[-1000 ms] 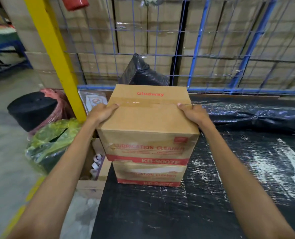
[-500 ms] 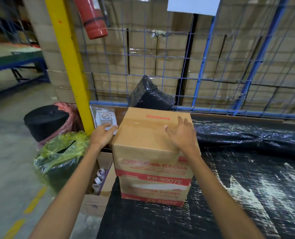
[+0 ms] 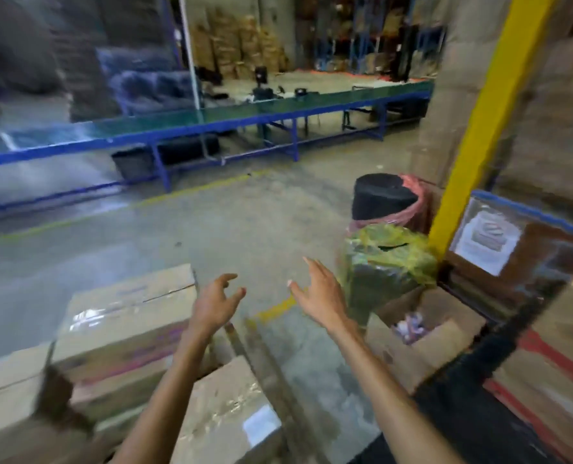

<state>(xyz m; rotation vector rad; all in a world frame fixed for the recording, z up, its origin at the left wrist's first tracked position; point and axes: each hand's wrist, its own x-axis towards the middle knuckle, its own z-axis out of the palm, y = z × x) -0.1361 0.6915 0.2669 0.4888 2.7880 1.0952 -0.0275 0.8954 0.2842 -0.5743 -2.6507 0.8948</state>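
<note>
The left grip point(image 3: 216, 304) and right grip point(image 3: 322, 296) are hovering empty, fingers spread, holding nothing. The taped carton point(image 3: 127, 316) is lying just left of them, with a second carton point(image 3: 225, 406) nearer. Likely step: fetching the next carton, which is calling for palms on opposite sides.

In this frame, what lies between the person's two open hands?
Nothing is held there: the head view shows only grey concrete floor and a yellow painted floor line between the left hand and right hand.

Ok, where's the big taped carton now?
Head view, lower left: the big taped carton sits just left of the left hand, beyond a smaller carton.
</note>
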